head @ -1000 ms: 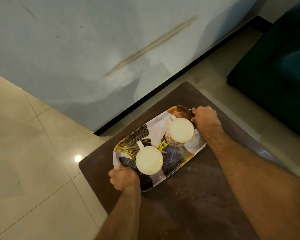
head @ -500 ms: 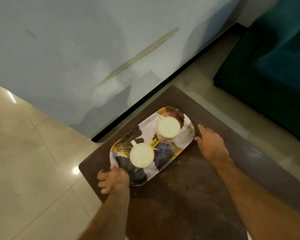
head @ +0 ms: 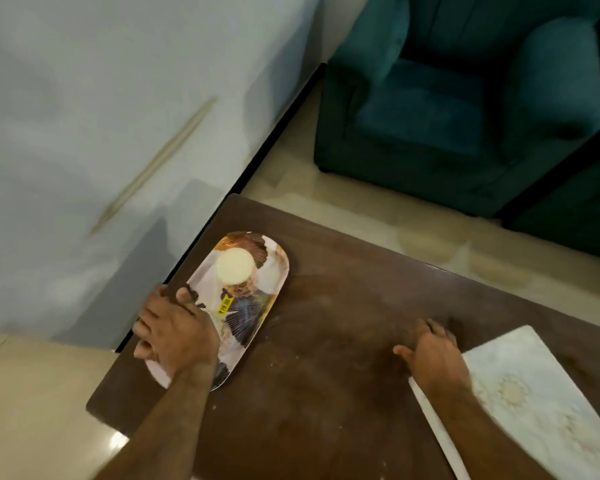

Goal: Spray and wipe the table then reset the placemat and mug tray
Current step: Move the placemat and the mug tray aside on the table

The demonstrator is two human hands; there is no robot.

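Observation:
The patterned oval mug tray [head: 257, 306] lies on the left part of the brown table [head: 343, 393]. One cream mug [head: 234, 268] stands upside down on the tray's far half. My left hand [head: 174, 330] holds the tray's left rim, thumb on top and fingers curled over the edge. It hides the near half of the tray and whatever stands there. My right hand [head: 430, 351] rests flat on the table, fingers spread, at the left corner of a pale marbled placemat [head: 541, 393] lying on the table's right side.
A white wall [head: 101, 133] with a black skirting strip runs close along the table's left edge. A teal armchair [head: 465, 98] stands beyond the table's far side. Pale floor tiles [head: 32, 410] surround the table. Faint crumbs and smears mark the tabletop.
My right hand let go of the tray and moved right to the placemat's corner. My left hand shifted from the tray's near end onto its left rim. The view swung right.

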